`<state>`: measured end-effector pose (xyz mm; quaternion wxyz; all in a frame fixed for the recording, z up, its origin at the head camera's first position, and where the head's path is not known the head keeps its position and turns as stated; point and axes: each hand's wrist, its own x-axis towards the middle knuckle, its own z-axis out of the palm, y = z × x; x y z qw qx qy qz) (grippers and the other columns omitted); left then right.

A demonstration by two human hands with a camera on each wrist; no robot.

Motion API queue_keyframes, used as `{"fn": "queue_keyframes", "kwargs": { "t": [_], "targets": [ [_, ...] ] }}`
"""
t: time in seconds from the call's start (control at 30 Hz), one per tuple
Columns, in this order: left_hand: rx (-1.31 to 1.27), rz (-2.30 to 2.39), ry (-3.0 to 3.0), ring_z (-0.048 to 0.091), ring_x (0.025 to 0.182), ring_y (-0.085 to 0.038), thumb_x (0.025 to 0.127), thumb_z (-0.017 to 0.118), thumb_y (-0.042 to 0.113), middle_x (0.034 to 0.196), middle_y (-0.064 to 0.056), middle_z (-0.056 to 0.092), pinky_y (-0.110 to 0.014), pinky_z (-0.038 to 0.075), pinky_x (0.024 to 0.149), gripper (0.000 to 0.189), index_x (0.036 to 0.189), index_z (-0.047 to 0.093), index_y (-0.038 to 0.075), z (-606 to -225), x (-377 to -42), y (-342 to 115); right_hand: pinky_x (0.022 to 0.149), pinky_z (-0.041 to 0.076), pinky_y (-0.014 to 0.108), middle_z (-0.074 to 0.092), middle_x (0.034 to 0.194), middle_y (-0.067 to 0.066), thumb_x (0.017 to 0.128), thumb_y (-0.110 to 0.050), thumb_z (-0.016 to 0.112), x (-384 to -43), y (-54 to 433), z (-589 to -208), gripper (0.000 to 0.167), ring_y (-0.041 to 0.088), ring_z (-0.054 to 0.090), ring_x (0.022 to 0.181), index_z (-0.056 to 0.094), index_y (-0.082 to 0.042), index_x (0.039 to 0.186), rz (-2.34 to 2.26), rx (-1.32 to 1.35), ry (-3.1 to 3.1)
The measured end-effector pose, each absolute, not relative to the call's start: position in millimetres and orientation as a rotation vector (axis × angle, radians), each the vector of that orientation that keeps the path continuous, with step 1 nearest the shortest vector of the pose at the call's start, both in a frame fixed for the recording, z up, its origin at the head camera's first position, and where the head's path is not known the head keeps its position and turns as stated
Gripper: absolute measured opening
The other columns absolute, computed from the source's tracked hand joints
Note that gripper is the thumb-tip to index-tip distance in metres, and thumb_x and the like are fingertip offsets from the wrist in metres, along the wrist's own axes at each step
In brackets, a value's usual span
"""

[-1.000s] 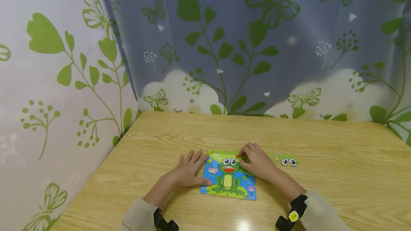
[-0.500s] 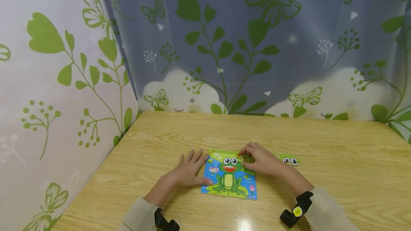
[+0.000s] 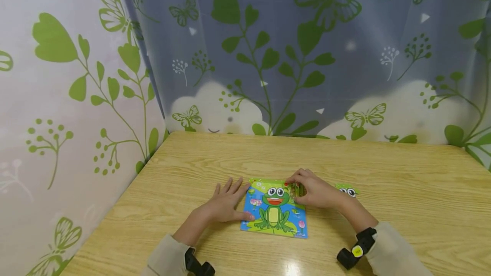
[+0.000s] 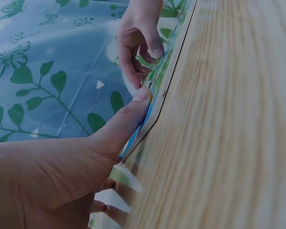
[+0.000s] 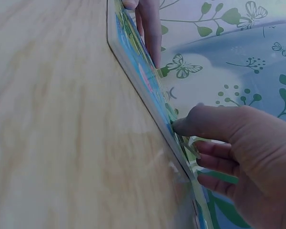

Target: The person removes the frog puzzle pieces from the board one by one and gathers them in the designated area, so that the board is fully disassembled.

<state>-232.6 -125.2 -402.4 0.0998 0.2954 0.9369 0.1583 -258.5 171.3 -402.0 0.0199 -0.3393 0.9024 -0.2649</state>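
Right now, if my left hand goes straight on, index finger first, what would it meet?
Likely the frog puzzle, at its far left corner; your left hand has its thumb on the puzzle, but whether the index fingertip touches is unclear.

The thin, squarish frog board [image 3: 273,216] lies flat on the table [image 3: 383,161], picture up: a smiling green frog with a pale yellow belly, blue around it, green along the top. A small, mostly green piece [image 3: 297,191], partly hidden, is pinched in the right hand [image 3: 318,193] over its upper right part.
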Motion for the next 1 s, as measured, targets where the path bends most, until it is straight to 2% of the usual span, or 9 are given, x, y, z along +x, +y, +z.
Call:
{"fn": "queue_keyframes", "kwargs": {
  "t": [0.33,0.7,0.9,1.0],
  "targets": [
    [0.869,0.461,2.767,0.0,0.135,-0.04,0.082,0.058,0.057,0.151,-0.016,0.009,-0.063,0.001,0.1,0.089,0.148,0.019,0.012,-402.2,-232.8,-125.7,0.068,0.04,0.032,0.049,0.103,0.0,0.081,-0.009,0.067,-259.0,169.8,-401.1,0.036,0.016,0.042,0.087,0.06,-0.01,0.116,-0.802,-1.095,2.845],
    [0.87,0.459,2.769,-0.001,0.135,-0.04,0.082,0.057,0.059,0.151,-0.016,0.008,-0.062,0.0,0.1,0.089,0.148,0.019,0.013,-404.3,-234.3,-125.4,0.068,0.04,0.032,0.052,0.106,-0.001,0.08,-0.012,0.066,-260.8,175.7,-399.0,0.036,0.016,0.047,0.089,0.062,-0.012,0.116,-0.756,-1.1,2.896],
    [0.866,0.462,2.761,-0.002,0.135,-0.039,0.081,0.057,0.059,0.151,-0.015,0.007,-0.062,-0.001,0.1,0.09,0.148,0.018,0.014,-404.2,-234.5,-125.1,0.066,0.041,0.031,0.051,0.111,0.002,0.081,-0.009,0.063,-258.2,186.4,-393.3,0.037,0.017,0.047,0.087,0.061,-0.012,0.117,-0.781,-1.083,2.886],
    [0.857,0.464,2.762,-0.002,0.135,-0.039,0.081,0.057,0.059,0.151,-0.015,0.007,-0.061,-0.001,0.101,0.09,0.148,0.018,0.014,-404.0,-234.2,-125.6,0.069,0.043,0.034,0.052,0.113,0.004,0.081,-0.006,0.062,-255.7,194.9,-389.2,0.037,0.02,0.049,0.092,0.061,-0.011,0.117,-0.782,-1.083,2.901]
  ]
}}
